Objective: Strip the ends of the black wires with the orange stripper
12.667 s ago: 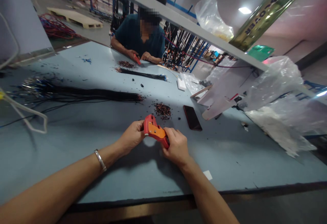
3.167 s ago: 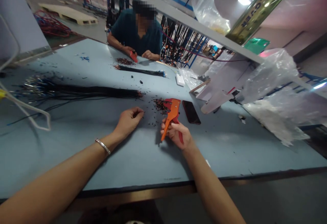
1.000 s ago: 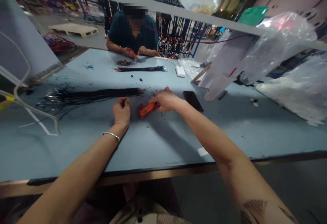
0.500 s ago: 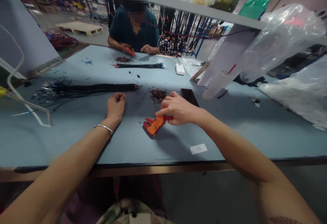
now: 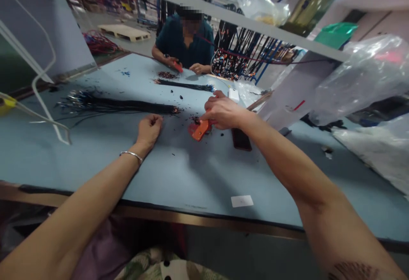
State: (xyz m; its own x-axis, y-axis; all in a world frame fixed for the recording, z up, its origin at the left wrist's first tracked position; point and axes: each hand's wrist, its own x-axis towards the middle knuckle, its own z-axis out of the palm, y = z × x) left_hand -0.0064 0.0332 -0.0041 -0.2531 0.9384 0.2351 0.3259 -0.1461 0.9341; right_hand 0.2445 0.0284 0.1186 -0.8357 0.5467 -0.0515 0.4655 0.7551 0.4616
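My right hand [image 5: 223, 111] is closed round the handles of an orange-red wire stripper [image 5: 200, 129], whose head rests on the blue table [image 5: 179, 173] beside a small pile of stripped insulation bits [image 5: 195, 120]. My left hand [image 5: 148, 128] lies on the table with its fingers curled in, a bracelet on the wrist; what it holds, if anything, is hidden. A long bundle of black wires [image 5: 121, 106] lies just beyond the left hand, its stripped ends pointing right.
A dark phone [image 5: 241, 139] lies right of the stripper. A white card [image 5: 242, 201] sits near the front edge. Across the table a person [image 5: 183, 43] works with another wire bundle [image 5: 187, 86]. Plastic bags [image 5: 364, 79] crowd the right side.
My right hand has carried the stripper from near the front of the table back up toward the pile of bits. My left hand has stayed curled in place.
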